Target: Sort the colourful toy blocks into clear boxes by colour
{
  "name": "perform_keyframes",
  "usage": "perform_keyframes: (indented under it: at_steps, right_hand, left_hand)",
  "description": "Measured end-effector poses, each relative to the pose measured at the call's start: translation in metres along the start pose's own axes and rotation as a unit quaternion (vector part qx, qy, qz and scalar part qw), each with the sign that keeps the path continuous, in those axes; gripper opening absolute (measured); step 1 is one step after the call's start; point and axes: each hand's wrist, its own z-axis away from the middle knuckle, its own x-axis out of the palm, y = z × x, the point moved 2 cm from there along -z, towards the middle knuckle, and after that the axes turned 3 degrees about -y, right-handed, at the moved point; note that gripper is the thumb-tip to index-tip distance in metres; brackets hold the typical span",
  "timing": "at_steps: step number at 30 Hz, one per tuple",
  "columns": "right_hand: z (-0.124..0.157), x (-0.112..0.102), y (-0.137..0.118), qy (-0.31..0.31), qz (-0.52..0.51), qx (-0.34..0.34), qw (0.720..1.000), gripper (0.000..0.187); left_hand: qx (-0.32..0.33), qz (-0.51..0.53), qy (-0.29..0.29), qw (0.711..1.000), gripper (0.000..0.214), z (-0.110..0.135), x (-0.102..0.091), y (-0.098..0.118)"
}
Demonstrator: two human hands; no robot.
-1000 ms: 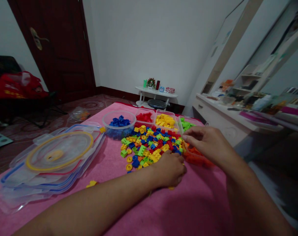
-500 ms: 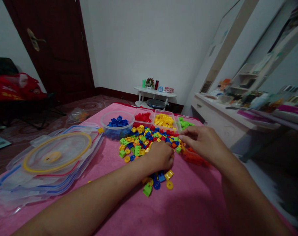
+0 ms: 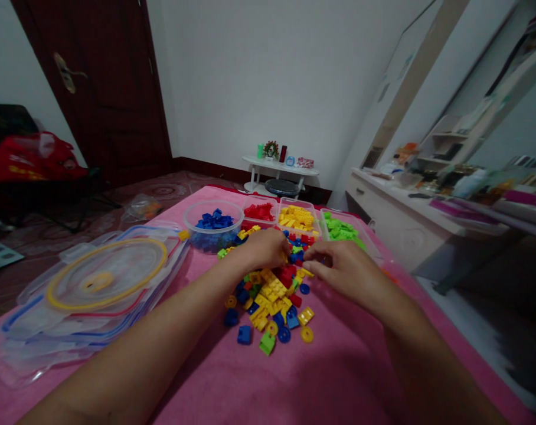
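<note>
Fingers curled down, my left hand (image 3: 268,248) is over the mixed pile of toy building bricks (image 3: 272,289); what its fingers hold, if anything, is hidden. My right hand (image 3: 345,265) is at the pile's right side, thumb and forefinger slightly apart. A small yellow brick (image 3: 307,272) lies by its thumb tip. Behind the pile stand a round clear tub of blue bricks (image 3: 215,219) and clear boxes with red bricks (image 3: 259,211), yellow bricks (image 3: 297,218) and green bricks (image 3: 340,226). Nearest me are a green brick (image 3: 267,343) and a yellow ring-shaped piece (image 3: 307,334).
Stacked clear lids (image 3: 104,283) with coloured seals lie on the left of the pink cloth (image 3: 339,378). A cluttered white dresser (image 3: 396,200) stands at right. By the far wall is a small white table (image 3: 281,165), and a dark door (image 3: 95,88) is at left.
Bricks in the pile have spread toward me, with more yellow ones in front. My left hand has moved up and left; my right hand has come slightly left and lower, uncovering the green box.
</note>
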Motion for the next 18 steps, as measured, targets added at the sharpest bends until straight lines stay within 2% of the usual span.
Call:
perform_keyframes:
  at_steps: [4,9,18]
  right_hand:
    - [0.002,0.005,-0.012,-0.026,-0.028,-0.035,0.999,0.019]
    - [0.004,0.01,-0.02,-0.049,-0.036,-0.052,0.997,0.018]
    - [0.004,0.015,-0.022,-0.061,-0.041,-0.067,0.995,0.021]
  left_hand:
    - [0.023,0.039,-0.025,0.999,0.033,-0.001,0.0,-0.009]
    - [0.035,0.043,-0.017,0.998,0.028,-0.002,0.002,-0.008]
    - [0.014,0.031,-0.001,0.999,0.029,-0.001,0.0,-0.006]
